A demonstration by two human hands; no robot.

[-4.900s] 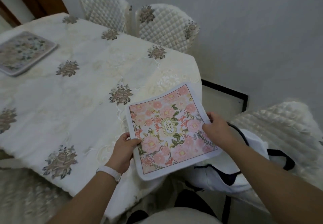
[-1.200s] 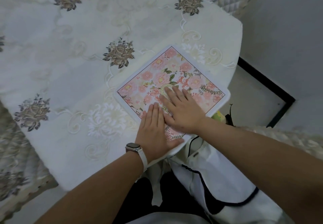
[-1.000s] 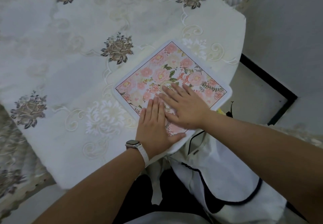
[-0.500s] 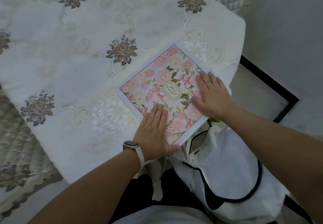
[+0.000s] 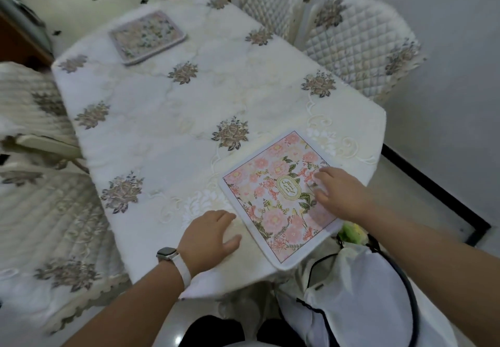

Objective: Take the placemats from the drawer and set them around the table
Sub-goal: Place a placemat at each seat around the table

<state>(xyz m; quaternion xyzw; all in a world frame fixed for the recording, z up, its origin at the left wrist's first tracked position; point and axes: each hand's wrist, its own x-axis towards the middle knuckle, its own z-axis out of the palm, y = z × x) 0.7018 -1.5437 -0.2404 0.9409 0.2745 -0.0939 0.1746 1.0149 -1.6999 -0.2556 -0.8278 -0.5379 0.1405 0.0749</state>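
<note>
White walls and pale floor surround a bench (image 5: 167, 119) covered in a cream tablecloth (image 5: 205, 97) with embroidered brown flower clusters. Quilted chairs sit around it: two at the far right edge (image 5: 359, 46), one along the left side (image 5: 48, 211), all in matching cream covers.

Pink floral placemat (image 5: 281, 195) lies flat at the near right corner of the bench, turned diagonally, its near corner slightly overhanging the bench edge. It has a white border and an oval label in the middle.

Right hand (image 5: 341, 195) rests on the right part of that placemat, fingers spread and flat, palm down, gripping nothing. It is a bit motion-blurred, so contact of the fingertips looks likely but is not certain.

Left hand (image 5: 208, 238) lies palm down on the tablecloth just beside the placemat's left edge, fingers loosely extended, holding nothing. A watch with white strap (image 5: 173, 257) is on that wrist.

Second placemat (image 5: 147, 36), greyish floral, lies flat at the far left corner of the bench, well apart from the pink one.

White bag with dark trim and cord (image 5: 362, 292) sits below the near right corner, off the bench, with something yellow-green (image 5: 350, 231) showing at its top.
</note>
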